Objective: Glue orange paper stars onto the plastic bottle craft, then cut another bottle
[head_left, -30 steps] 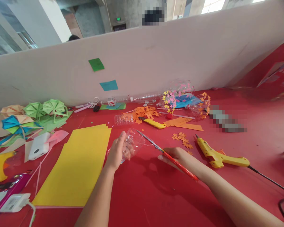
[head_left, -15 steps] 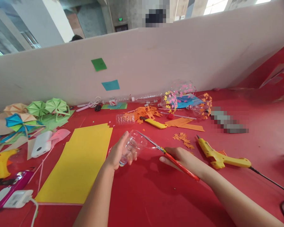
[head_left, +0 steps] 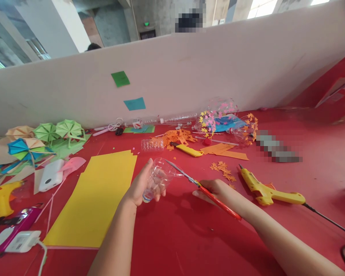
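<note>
My left hand (head_left: 142, 188) is closed around a cut clear plastic bottle top (head_left: 162, 173), its neck pointing down toward me and its wide cut rim facing up and away. Scissors with red handles (head_left: 218, 201) are gripped in my right hand (head_left: 214, 189). Their blades reach left to the rim of the plastic; whether they bite into it I cannot make out. Left of my hands lies a stack of yellow paper (head_left: 100, 191). Beyond them rest a yellow utility knife (head_left: 189, 150) and a clear ribbed bottle piece (head_left: 152, 145).
To the right lies a yellow glue gun (head_left: 271, 191) with a trailing cord. Orange paper stars (head_left: 222, 168) and scraps (head_left: 176, 138) are scattered ahead. Star-covered bottle pieces (head_left: 207, 123) stand by the white partition (head_left: 172, 69). Paper umbrellas (head_left: 69, 129) and another glue gun (head_left: 2, 197) sit at left.
The bottle top has turned slightly in my left hand, and its loose rim flap has shifted left along the blades. The scissors have moved a little left.
</note>
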The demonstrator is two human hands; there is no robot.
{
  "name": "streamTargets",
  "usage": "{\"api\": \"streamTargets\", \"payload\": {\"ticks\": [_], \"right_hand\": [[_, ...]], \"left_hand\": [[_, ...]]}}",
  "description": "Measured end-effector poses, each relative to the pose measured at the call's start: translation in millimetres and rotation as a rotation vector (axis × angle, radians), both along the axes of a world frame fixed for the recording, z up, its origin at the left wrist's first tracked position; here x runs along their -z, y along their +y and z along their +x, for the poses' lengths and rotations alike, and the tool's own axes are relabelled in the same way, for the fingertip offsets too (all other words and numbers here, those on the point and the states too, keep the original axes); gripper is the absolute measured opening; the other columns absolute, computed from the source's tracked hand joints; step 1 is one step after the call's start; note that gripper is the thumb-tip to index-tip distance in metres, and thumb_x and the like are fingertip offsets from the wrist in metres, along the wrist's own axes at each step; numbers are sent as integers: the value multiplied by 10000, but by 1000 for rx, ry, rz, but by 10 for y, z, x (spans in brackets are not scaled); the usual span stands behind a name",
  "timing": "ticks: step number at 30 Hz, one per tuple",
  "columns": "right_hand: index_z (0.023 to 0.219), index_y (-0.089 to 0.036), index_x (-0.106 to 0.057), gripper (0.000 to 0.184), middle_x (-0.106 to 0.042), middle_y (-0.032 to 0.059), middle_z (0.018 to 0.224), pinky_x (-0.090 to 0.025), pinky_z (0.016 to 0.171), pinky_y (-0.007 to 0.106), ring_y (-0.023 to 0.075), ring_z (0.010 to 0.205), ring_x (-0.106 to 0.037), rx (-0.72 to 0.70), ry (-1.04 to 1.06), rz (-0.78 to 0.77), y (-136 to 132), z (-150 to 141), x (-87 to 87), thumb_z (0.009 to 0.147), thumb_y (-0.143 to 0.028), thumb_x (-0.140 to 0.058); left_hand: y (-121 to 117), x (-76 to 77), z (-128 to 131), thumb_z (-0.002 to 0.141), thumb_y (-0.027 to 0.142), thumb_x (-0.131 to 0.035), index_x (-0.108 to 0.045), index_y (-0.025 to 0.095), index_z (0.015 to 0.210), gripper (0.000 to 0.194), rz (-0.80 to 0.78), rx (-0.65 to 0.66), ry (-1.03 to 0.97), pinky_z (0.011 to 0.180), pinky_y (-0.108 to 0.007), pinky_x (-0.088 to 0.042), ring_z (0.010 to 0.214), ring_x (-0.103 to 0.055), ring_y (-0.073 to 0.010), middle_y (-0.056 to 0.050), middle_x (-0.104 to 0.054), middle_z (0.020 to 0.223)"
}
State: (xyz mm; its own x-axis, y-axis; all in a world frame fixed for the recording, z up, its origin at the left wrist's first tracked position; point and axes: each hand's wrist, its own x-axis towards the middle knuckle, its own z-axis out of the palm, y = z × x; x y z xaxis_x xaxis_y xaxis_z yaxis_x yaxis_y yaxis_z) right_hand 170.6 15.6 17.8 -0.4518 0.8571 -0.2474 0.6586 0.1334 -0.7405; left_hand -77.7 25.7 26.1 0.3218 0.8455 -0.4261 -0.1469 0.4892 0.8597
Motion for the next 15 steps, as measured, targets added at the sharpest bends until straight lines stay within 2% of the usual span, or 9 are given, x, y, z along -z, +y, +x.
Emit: {"api": "streamTargets", "payload": {"ticks": [2, 5, 9, 11, 15], "right_hand": [[610, -201, -360, 465, -307, -50, 601, -235, 502, 235, 100, 563, -279, 14, 40, -20, -4, -12, 29, 795, -598, -515], [624, -208, -352, 449, -313, -53, 588, -225, 502, 240, 97, 541, -283, 102, 82, -85, -16, -38, 53, 807, -592, -494], [619, -217, -291, 492, -280, -55, 582, -204, 504, 248, 99, 539, -260, 193, 81, -67, -39, -68, 9, 789, -638, -479], [618, -216, -278, 503, -274, -52, 594, -209, 509, 249, 101, 550, -254, 179, 59, -26, -49, -76, -20, 792, -647, -472], [618, -215, -316, 488, -334, -45, 578, -237, 502, 249, 106, 536, -284, 118, -21, 37, -65, -71, -41, 824, -638, -444]], "left_hand": [[9, -14, 7, 746, 793, -377, -578, 168, 854, 665, 67, -67, 19, 412, -217, -377, 452, -608, -154, -52, -647, 632], [6, -9, 46, 776, 747, -412, -564, 181, 942, 610, 272, -253, 94, 571, -256, -458, 638, -658, -178, -60, -674, 810], [-39, 89, 172, 854, 629, -435, -555, 218, 983, 447, 534, -425, 483, 732, -305, -447, 810, -635, -209, -45, -652, 890], [-57, 159, 232, 893, 610, -349, -552, 237, 1013, 441, 572, -506, 598, 748, -315, -436, 794, -610, -208, -38, -635, 851], [-60, 236, 245, 896, 623, -280, -554, 254, 1094, 501, 587, -605, 608, 668, -301, -435, 690, -564, -198, -38, -617, 816]]}}
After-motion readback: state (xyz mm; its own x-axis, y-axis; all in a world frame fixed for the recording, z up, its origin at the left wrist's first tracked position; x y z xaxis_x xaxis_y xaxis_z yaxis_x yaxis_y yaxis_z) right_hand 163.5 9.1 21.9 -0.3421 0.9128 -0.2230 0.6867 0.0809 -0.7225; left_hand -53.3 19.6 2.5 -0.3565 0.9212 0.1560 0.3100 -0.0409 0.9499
